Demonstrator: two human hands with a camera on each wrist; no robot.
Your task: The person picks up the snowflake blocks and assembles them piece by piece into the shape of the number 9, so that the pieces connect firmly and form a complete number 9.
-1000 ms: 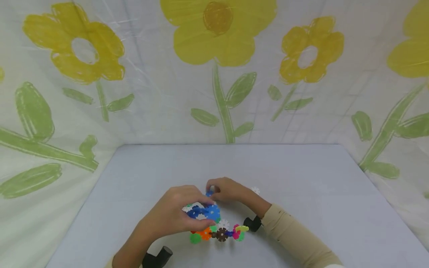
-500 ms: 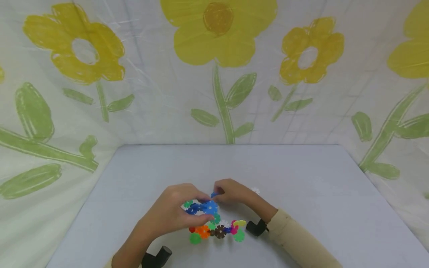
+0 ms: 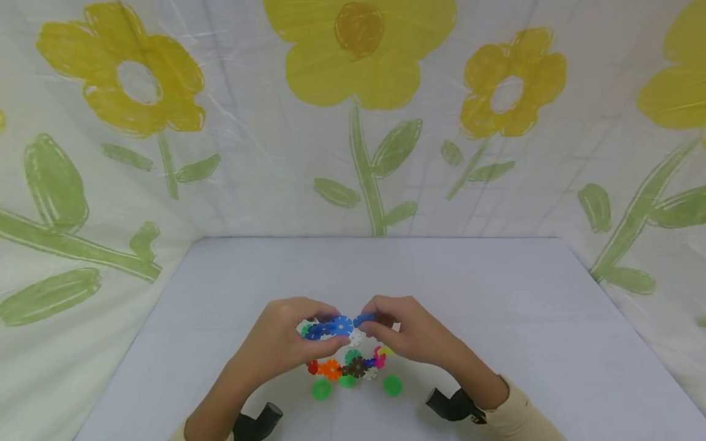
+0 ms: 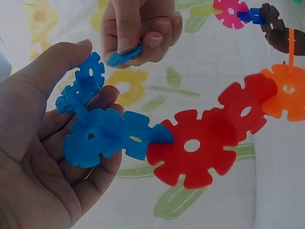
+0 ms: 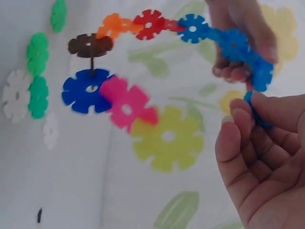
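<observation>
Left hand (image 3: pixel 298 334): fingers clamped on one chain (image 4: pixel 114 123) at blue end; chain includes two red discs (image 4: pixel 183 163), one yellow disc (image 5: pixel 182 145). Right hand (image 3: pixel 413 331): fingertips pinching one blue disc (image 4: pixel 125 55), near chain.

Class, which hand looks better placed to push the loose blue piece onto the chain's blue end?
Probably the right hand: it pinches the loose blue piece, while the left hand holds the chain near its blue end and could steady it. Piece and end look close.
</observation>
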